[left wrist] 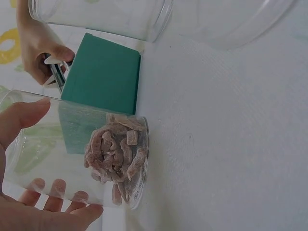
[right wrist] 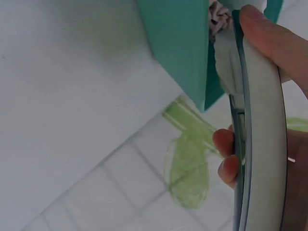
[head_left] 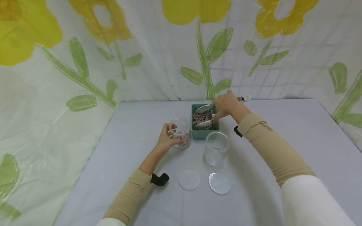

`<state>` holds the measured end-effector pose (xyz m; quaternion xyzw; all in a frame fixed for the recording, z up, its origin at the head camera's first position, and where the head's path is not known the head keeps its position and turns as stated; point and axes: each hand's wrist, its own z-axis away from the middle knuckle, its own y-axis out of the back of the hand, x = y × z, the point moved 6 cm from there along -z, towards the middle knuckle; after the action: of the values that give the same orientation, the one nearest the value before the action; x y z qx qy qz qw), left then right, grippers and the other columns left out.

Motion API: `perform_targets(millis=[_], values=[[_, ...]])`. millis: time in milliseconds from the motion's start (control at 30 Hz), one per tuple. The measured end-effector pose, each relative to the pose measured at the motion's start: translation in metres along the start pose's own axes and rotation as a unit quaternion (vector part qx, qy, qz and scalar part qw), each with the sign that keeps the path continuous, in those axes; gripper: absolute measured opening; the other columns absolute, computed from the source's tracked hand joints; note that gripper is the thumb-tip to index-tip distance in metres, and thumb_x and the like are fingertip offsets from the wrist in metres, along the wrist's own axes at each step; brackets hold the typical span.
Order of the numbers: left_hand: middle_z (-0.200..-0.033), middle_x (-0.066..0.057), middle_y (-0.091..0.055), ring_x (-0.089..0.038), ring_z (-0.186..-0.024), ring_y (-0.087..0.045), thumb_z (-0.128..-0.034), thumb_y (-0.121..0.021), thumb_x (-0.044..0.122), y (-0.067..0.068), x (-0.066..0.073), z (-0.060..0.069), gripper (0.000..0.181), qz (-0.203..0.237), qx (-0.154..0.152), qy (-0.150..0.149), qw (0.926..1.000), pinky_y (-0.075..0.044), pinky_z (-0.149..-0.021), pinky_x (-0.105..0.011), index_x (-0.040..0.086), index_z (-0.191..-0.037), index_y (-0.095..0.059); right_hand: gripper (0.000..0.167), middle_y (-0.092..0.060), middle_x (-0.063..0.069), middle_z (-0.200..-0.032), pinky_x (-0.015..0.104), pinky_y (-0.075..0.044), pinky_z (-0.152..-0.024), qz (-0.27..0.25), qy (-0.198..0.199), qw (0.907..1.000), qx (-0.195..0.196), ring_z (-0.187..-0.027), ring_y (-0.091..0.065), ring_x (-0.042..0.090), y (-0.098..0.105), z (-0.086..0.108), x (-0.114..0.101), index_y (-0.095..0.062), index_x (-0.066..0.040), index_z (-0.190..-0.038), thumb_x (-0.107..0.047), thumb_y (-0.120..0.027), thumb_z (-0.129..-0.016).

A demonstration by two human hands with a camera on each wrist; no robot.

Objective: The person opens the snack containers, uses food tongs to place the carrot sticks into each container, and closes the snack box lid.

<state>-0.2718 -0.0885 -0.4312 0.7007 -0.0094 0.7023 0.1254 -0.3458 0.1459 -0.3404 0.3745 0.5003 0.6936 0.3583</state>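
My left hand grips a clear jar, thumb on one side and fingers on the other. Brownish dried strips lie in the bottom of that jar. My right hand holds a pair of tongs with white handles and white scoop-like ends. The tong ends reach down into a green box, one on each side of the strips in it. Whether they hold any strips I cannot tell.
A second clear jar stands in front of the green box. Two clear round lids lie nearer on the pale table. A flower-printed curtain hangs behind the table's far edge.
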Motion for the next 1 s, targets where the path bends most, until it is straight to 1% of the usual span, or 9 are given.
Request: perform_targets(millis=[100, 233, 367, 533, 567, 633, 733, 867, 1000], values=[[-0.141, -0.023, -0.040, -0.042, -0.137, -0.032, -0.0745, -0.076, -0.009, -0.001, 0.000, -0.001, 0.063, 0.004, -0.004, 0.001, 1.0000, -0.027, -0.110, -0.056, -0.001, -0.123, -0.037, 0.072, -0.067, 0.014, -0.104, 0.060, -0.036, -0.095, -0.003, 0.009, 0.9999, 0.008, -0.097, -0.062, 0.035, -0.005, 0.002, 0.000, -0.063, -0.003, -0.118, -0.058, -0.075, -0.073], [-0.143, -0.023, -0.038, -0.042, -0.137, -0.031, -0.0748, -0.077, -0.009, -0.002, 0.000, -0.002, 0.065, 0.010, -0.009, 0.004, 0.9999, -0.026, -0.111, -0.055, -0.001, -0.125, -0.036, 0.055, -0.066, 0.009, -0.090, 0.056, -0.040, -0.090, 0.018, 0.035, 0.9989, 0.024, -0.086, -0.063, 0.031, -0.011, 0.007, -0.003, -0.066, -0.005, -0.107, -0.053, -0.072, -0.079], [-0.141, -0.022, -0.039, -0.041, -0.136, -0.033, -0.0740, -0.077, -0.009, -0.003, -0.001, -0.002, 0.065, 0.011, -0.007, 0.006, 0.9999, -0.027, -0.110, -0.055, -0.001, -0.125, -0.036, 0.041, -0.066, 0.006, -0.081, 0.056, -0.040, -0.093, 0.035, 0.071, 0.9953, 0.055, -0.074, -0.062, 0.026, -0.013, 0.013, -0.011, -0.067, -0.007, -0.096, -0.046, -0.071, -0.083], [-0.139, -0.022, -0.039, -0.041, -0.135, -0.034, -0.0730, -0.076, -0.010, -0.003, -0.002, -0.002, 0.066, 0.010, -0.003, 0.007, 0.9999, -0.029, -0.109, -0.055, -0.002, -0.125, -0.036, 0.033, -0.061, 0.002, -0.068, 0.048, -0.042, -0.083, 0.054, 0.099, 0.9888, 0.098, -0.056, -0.053, 0.020, -0.013, 0.019, -0.018, -0.069, -0.010, -0.086, -0.042, -0.071, -0.084], [-0.139, -0.022, -0.039, -0.041, -0.135, -0.035, -0.0728, -0.076, -0.010, -0.003, -0.002, -0.003, 0.066, 0.009, -0.002, 0.008, 0.9999, -0.029, -0.109, -0.055, -0.002, -0.125, -0.036, 0.032, -0.057, 0.002, -0.062, 0.046, -0.041, -0.078, 0.055, 0.101, 0.9874, 0.109, -0.053, -0.049, 0.019, -0.014, 0.021, -0.018, -0.066, -0.011, -0.079, -0.042, -0.072, -0.083], [-0.138, -0.022, -0.041, -0.041, -0.134, -0.037, -0.0720, -0.076, -0.011, -0.003, -0.001, -0.003, 0.066, 0.006, 0.002, 0.004, 1.0000, -0.031, -0.108, -0.055, -0.002, -0.124, -0.037, 0.032, -0.054, 0.002, -0.058, 0.045, -0.042, -0.076, 0.054, 0.103, 0.9855, 0.123, -0.051, -0.047, 0.019, -0.014, 0.023, -0.017, -0.063, -0.011, -0.072, -0.040, -0.072, -0.083], [-0.136, -0.022, -0.043, -0.042, -0.132, -0.038, -0.0710, -0.077, -0.012, -0.003, -0.001, -0.003, 0.065, 0.002, 0.008, 0.003, 1.0000, -0.032, -0.107, -0.054, -0.001, -0.122, -0.039, 0.038, -0.048, 0.001, -0.052, 0.050, -0.045, -0.085, 0.038, 0.103, 0.9841, 0.140, -0.048, -0.048, 0.019, -0.015, 0.028, -0.014, -0.054, -0.013, -0.063, -0.038, -0.073, -0.083], [-0.133, -0.019, -0.045, -0.042, -0.130, -0.041, -0.0712, -0.077, -0.011, -0.003, -0.001, -0.004, 0.061, -0.007, 0.018, 0.007, 0.9998, -0.035, -0.105, -0.053, 0.001, -0.119, -0.041, 0.039, -0.050, 0.000, -0.053, 0.055, -0.043, -0.090, 0.004, 0.084, 0.9875, 0.133, -0.052, -0.053, 0.020, -0.013, 0.033, -0.005, -0.055, -0.012, -0.065, -0.041, -0.072, -0.085], [-0.130, -0.017, -0.048, -0.036, -0.123, -0.046, -0.0716, -0.080, -0.002, -0.001, 0.005, -0.004, 0.060, -0.041, 0.042, 0.012, 0.9982, -0.040, -0.100, -0.052, 0.004, -0.120, -0.045, 0.040, -0.049, -0.001, -0.056, 0.047, -0.042, -0.077, -0.033, 0.058, 0.9879, 0.140, -0.054, -0.049, 0.019, -0.007, 0.042, 0.008, -0.056, -0.012, -0.069, -0.045, -0.069, -0.086]])
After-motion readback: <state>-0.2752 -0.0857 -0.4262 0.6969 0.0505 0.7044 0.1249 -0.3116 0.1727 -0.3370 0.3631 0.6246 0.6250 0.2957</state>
